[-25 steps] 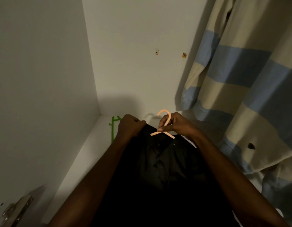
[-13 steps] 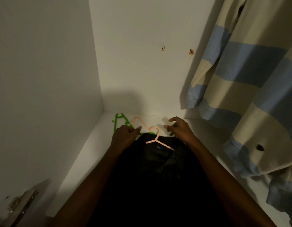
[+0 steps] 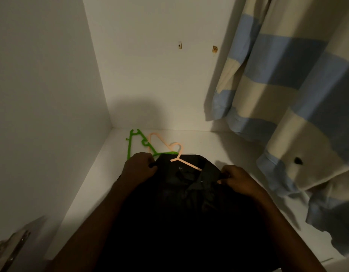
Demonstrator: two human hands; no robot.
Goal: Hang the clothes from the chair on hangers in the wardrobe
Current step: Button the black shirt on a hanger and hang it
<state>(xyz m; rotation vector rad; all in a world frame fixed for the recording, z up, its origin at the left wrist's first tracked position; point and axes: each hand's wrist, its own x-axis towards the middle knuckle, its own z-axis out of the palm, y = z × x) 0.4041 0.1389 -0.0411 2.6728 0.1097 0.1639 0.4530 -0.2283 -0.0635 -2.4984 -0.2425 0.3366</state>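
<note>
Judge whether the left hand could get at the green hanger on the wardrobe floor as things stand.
Probably yes: the green hanger lies just beyond the left hand with nothing between, but that hand grips the black shirt and must let go first.

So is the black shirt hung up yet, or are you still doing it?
Not yet. Done: one cream and blue striped top already hangs inside. In hand: the left hand and right hand grip the black shirt on the wardrobe floor, with a peach plastic hanger in its collar. Left: lifting it up to hang.
</note>
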